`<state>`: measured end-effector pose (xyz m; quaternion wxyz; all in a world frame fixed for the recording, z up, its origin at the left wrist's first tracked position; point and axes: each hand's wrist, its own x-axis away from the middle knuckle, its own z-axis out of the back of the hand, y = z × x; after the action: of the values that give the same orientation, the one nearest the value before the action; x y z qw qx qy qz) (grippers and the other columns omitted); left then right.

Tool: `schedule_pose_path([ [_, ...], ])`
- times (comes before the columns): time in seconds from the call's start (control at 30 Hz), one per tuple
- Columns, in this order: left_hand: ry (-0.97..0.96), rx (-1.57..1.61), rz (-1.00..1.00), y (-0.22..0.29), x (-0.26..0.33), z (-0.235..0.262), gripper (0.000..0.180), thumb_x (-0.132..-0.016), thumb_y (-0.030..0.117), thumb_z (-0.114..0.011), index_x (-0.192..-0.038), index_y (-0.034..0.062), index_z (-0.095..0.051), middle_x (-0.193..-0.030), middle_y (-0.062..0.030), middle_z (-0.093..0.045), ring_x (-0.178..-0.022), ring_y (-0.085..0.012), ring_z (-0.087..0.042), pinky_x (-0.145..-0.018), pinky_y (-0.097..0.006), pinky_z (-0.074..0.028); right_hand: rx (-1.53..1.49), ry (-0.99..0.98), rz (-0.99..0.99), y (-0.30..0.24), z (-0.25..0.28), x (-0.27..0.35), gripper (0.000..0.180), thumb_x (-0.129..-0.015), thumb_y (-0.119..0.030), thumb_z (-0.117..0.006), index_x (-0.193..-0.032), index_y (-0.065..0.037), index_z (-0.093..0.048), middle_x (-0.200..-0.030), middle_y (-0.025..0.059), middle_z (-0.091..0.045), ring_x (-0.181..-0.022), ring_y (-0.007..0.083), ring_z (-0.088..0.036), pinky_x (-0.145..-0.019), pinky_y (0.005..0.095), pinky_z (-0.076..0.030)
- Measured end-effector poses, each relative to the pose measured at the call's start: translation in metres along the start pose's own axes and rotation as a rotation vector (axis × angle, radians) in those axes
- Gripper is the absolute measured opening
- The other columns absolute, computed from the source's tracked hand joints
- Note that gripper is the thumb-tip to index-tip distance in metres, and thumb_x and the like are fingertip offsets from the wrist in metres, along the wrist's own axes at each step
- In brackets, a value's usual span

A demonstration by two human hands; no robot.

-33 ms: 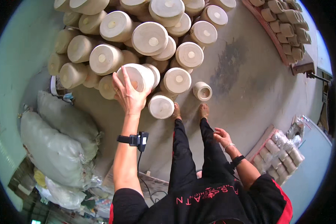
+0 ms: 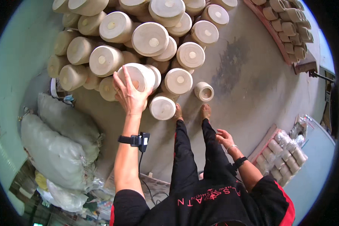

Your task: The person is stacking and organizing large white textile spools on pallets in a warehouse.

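A pile of pale beige, round-bodied pots (image 2: 150,39) rises in front of me; many show a flat face with a small round spot. My left hand (image 2: 131,92) reaches to the near side of the pile and spans one pot (image 2: 141,71), fingers over its face and left edge, thumb toward its right. That pot still rests against its neighbours. Just right of the hand sits another pot (image 2: 162,107). My right hand (image 2: 225,138) hangs beside my right leg, fingers loosely bent and apart, holding nothing.
A small pot (image 2: 204,91) with a hollow in its top stands alone on the floor by my feet. Large stuffed sacks (image 2: 54,145) lie at left. Cup-like pots (image 2: 289,28) fill a rack at far right; plastic-wrapped ones (image 2: 286,154) are stacked at near right.
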<state>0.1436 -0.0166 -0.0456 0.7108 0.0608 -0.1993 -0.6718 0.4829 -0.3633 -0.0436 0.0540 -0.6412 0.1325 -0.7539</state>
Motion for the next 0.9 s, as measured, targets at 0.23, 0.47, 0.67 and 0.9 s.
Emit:
schedule_pose_path([
  [0.23, 0.034, -0.121, 0.028, -0.003, -0.027, -0.026, 0.120, -0.060, 0.044, -0.088, -0.157, 0.0260, -0.020, -0.156, -0.0213, -0.018, -0.141, -0.0449, -0.024, -0.095, -0.065, -0.039, -0.061, 0.003, -0.067, -0.001, -0.029, 0.005, 0.054, -0.090, -0.023, -0.070, -0.138, -0.007, -0.052, -0.117, 0.0072, -0.066, -0.098, 0.0135, -0.062, -0.080, 0.0282, -0.050],
  [0.47, 0.069, -0.103, -0.017, 0.003, -0.023, -0.041, 0.119, -0.060, 0.047, -0.089, -0.156, 0.0274, -0.022, -0.157, -0.0216, -0.017, -0.142, -0.0456, -0.021, -0.095, -0.073, -0.036, -0.166, -0.054, -0.027, 0.002, -0.039, -0.020, 0.057, -0.086, -0.018, -0.074, -0.138, -0.007, -0.052, -0.117, 0.0074, -0.064, -0.104, 0.0148, -0.060, -0.085, 0.0303, -0.049],
  [0.67, 0.144, -0.019, -0.174, -0.009, -0.018, -0.028, 0.113, -0.067, 0.043, -0.087, -0.156, 0.0150, -0.023, -0.158, -0.0263, -0.018, -0.144, -0.0466, -0.022, -0.113, -0.061, -0.025, 0.566, 0.302, 0.502, -0.030, -0.041, -0.133, 0.116, -0.061, -0.021, -0.087, -0.155, -0.017, -0.021, -0.154, 0.0237, -0.028, -0.138, 0.0438, -0.034, -0.113, 0.0455, -0.036],
  [0.9, 0.026, 0.207, -0.338, -0.009, 0.117, -0.036, 0.066, -0.088, 0.009, -0.066, -0.146, -0.0011, -0.036, -0.153, -0.0241, -0.033, -0.137, -0.0417, -0.039, -0.113, -0.051, -0.035, 1.122, 0.421, 0.251, -0.060, -0.065, -0.268, 0.140, -0.049, -0.030, -0.096, -0.157, -0.032, -0.007, -0.164, 0.0140, -0.006, -0.146, 0.0456, -0.018, -0.103, 0.0744, -0.032],
])
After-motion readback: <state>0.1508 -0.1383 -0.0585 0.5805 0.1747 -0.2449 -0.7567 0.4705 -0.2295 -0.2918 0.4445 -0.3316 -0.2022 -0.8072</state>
